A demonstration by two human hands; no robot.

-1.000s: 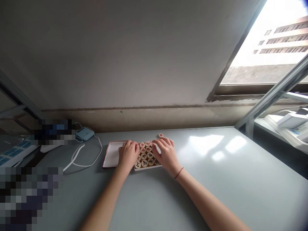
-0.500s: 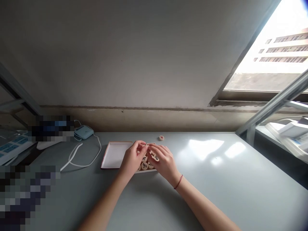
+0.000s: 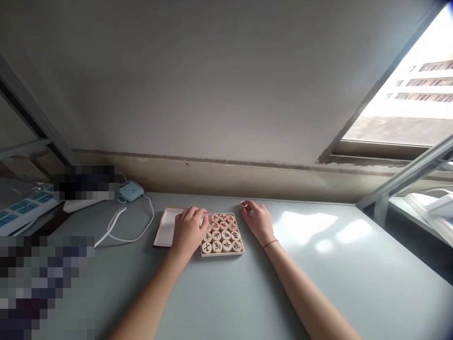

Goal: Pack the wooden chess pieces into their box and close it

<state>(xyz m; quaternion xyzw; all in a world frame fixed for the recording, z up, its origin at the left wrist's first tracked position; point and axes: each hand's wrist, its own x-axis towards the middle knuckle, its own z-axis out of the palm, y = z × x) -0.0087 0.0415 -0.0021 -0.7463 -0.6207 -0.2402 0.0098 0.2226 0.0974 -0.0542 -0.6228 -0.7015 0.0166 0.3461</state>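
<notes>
A shallow white tray (image 3: 222,253) lies on the grey table and holds several round wooden chess discs (image 3: 222,233) marked in red and black. My left hand (image 3: 188,231) rests on the tray's left side, fingers curled over the discs there. My right hand (image 3: 257,220) has reached to the far right of the tray, its fingertips pinched round a lone chess disc (image 3: 242,205) on the table. A red cord circles my right wrist.
A flat white lid with a dark red rim (image 3: 164,226) lies left of the tray, partly under my left hand. A white cable (image 3: 136,235) and a small blue device (image 3: 131,191) sit farther left. A window frame stands at the right.
My right hand left the tray and moved back and to the right onto the lone disc. My left hand stayed on the tray's left side. The discs now show in neat rows.
</notes>
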